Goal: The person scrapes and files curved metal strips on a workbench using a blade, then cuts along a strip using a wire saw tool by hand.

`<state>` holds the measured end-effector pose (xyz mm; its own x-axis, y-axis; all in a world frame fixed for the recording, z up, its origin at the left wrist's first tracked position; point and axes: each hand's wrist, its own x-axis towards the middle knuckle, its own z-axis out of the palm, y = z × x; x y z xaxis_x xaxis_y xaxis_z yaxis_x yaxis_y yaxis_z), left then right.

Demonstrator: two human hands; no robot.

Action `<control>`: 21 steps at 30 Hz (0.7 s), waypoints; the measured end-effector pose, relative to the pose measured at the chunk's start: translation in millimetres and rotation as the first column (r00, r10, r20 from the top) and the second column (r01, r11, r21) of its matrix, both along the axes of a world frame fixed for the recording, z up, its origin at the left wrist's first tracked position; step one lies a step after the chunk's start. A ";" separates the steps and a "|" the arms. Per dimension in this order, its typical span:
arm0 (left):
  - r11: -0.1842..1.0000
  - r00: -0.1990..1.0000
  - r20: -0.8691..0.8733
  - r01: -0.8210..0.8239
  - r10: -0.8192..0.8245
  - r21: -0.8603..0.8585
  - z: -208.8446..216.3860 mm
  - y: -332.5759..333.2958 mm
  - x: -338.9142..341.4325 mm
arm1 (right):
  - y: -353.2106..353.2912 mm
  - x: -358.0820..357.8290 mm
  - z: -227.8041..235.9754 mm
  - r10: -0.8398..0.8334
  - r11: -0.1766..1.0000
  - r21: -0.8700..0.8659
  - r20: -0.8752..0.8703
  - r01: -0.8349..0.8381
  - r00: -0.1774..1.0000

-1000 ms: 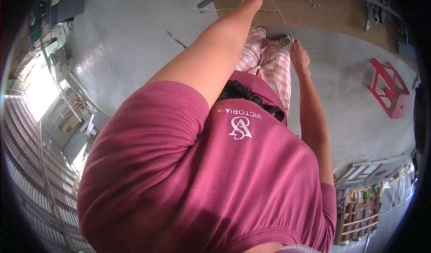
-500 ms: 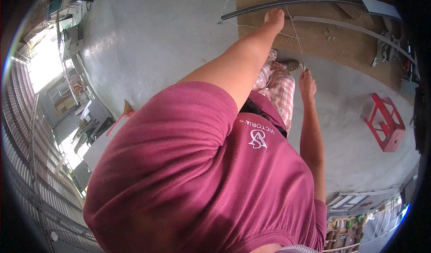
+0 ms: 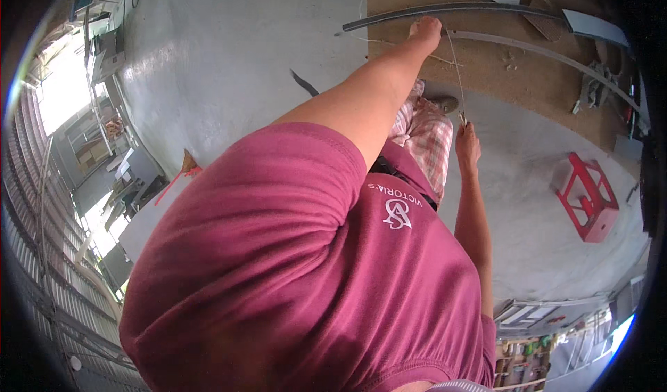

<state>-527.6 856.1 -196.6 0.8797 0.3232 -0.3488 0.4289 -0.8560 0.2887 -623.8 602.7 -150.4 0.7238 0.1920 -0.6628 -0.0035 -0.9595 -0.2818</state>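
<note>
The fingers of the right hand (image 3: pixel 468 145) are, in the head view, drawn together on what looks like the lower end of a pale cord (image 3: pixel 457 69); the small tip beside them is too fine to make out. The left hand (image 3: pixel 426 32) has its fingers curled in, their grip hidden, so whether they clamp anything I cannot tell. The cord runs from just beside the left hand back toward the body, nearly straight, its long axis between the two hands. A dark strip (image 3: pixel 479 6) lies just beyond the left hand, its long axis crossing left to right over a brown board (image 3: pixel 500 79); the left hand is much the nearer. A lighter strip (image 3: pixel 514 41) stretches off to that hand's right.
</note>
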 end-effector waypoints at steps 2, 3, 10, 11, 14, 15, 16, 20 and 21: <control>0.999 0.999 -0.016 -0.033 0.033 -0.027 0.6 -0.4 -1.5 | -0.1 -1.0 -0.5 -0.007 1.000 0.012 0.007 0.007 1.000; 0.999 0.999 -0.032 -0.024 0.023 -0.024 0.9 -0.6 -1.2 | -0.9 -1.8 -1.3 -0.007 1.000 -0.010 -0.008 0.007 1.000; 0.994 0.996 -0.041 -0.085 0.082 -0.072 -2.3 -2.6 -3.1 | -3.1 -5.8 -12.7 -0.015 0.993 -0.114 -0.060 0.008 0.998; 0.997 0.999 -0.004 -0.053 0.052 -0.058 -3.3 -2.9 -4.4 | -1.5 -4.9 -14.9 -0.005 0.999 -0.052 0.002 0.005 1.000; 0.999 1.000 0.018 -0.024 0.024 -0.027 -3.6 -2.0 -6.5 | 2.5 -2.7 -19.6 0.039 0.999 0.015 0.039 -0.039 0.998; 1.000 1.000 0.010 -0.016 0.016 -0.017 -2.6 -1.8 -6.0 | 1.9 -4.0 -19.8 0.024 1.000 0.018 0.041 -0.025 0.999; 1.000 1.000 -0.025 -0.004 0.004 -0.026 -1.0 -1.8 -4.5 | 3.6 -2.8 -21.5 0.008 0.997 0.071 0.117 -0.017 0.993; 0.995 0.999 -0.046 -0.024 0.020 -0.097 8.2 -2.0 -4.2 | -4.4 -10.2 -21.6 -0.060 0.990 -0.131 -0.121 0.044 0.991; 0.992 0.999 -0.042 -0.022 0.017 -0.122 10.1 -0.8 -4.9 | -3.6 -8.1 -24.1 -0.124 0.979 -0.188 -0.214 0.084 0.969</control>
